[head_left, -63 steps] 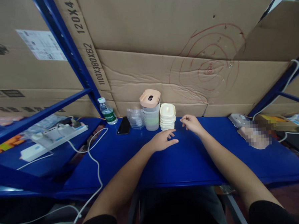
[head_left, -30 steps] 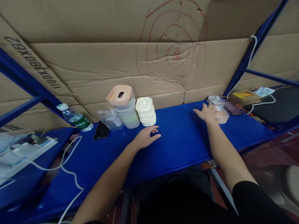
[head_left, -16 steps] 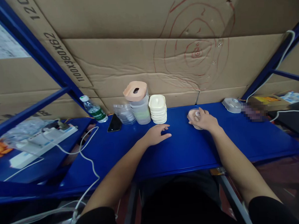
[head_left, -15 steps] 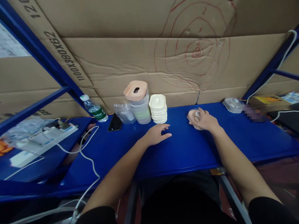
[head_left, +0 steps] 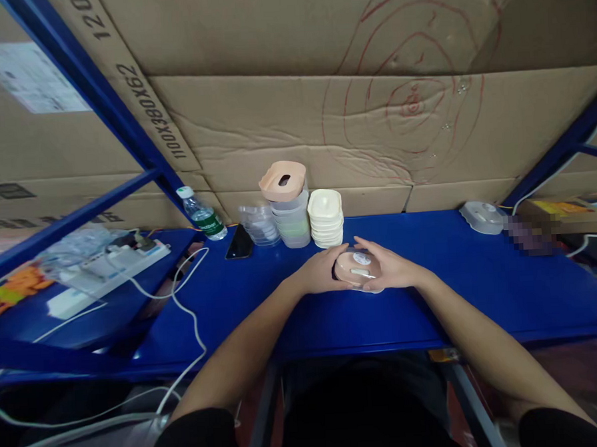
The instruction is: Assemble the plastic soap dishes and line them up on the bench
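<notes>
Between my two hands, low over the front middle of the table, is a small pinkish container with a clear cover (head_left: 355, 264). A round white sticker shows on its top. My left hand (head_left: 321, 270) is closed round its left side, and my right hand (head_left: 391, 265) grips the right side. Just behind stand a stack of cream lids (head_left: 326, 219) and nested translucent tubs (head_left: 292, 225). A peach-coloured piece with an oval slot (head_left: 283, 180) sits on top of the tubs. Stacked clear covers (head_left: 259, 225) stand to their left.
A water bottle (head_left: 202, 215) and a black phone (head_left: 239, 242) lie at the back left of the blue table (head_left: 314, 326). White cables (head_left: 196, 322) cross the left side near a power strip (head_left: 108, 280). A clear-covered container (head_left: 482, 217) stands at the back right.
My right hand has brought the pinkish container left and nearer to me. My left hand, open and apart from it before, now holds its left side. The view has turned slightly left.
</notes>
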A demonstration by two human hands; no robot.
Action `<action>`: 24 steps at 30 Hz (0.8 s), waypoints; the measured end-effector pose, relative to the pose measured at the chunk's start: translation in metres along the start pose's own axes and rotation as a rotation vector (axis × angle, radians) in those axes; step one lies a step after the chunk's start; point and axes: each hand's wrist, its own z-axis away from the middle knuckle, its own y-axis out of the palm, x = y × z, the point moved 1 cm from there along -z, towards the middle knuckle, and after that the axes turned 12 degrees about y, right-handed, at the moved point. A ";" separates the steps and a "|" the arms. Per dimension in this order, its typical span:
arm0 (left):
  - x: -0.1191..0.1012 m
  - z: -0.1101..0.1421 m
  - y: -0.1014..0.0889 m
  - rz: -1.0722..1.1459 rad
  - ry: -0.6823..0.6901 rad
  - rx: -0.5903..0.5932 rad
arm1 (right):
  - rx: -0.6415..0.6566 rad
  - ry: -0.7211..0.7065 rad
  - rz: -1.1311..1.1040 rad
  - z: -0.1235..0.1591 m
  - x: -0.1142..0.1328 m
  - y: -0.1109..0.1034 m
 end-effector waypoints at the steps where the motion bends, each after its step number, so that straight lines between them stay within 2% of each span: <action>1: 0.000 0.000 0.000 -0.016 0.004 0.007 | -0.006 0.006 -0.030 0.000 -0.003 -0.001; 8: 0.001 0.000 -0.002 -0.017 0.032 -0.027 | -0.087 0.044 -0.171 0.004 -0.002 -0.011; 12: 0.005 -0.001 0.004 -0.136 0.077 -0.030 | -0.173 0.016 -0.232 0.004 -0.005 -0.016; 16: 0.010 -0.002 0.012 -0.282 0.089 -0.065 | -0.224 -0.021 -0.391 0.002 -0.010 -0.020; 18: 0.008 -0.003 0.013 -0.368 0.116 -0.135 | -0.314 -0.035 -0.435 0.000 -0.009 -0.020; 21: 0.000 -0.005 0.010 -0.469 0.197 -0.310 | -0.431 -0.069 -0.440 -0.004 0.000 -0.013; 24: -0.012 -0.006 0.007 -0.567 0.323 -0.440 | -0.394 -0.103 -0.468 -0.008 0.015 0.007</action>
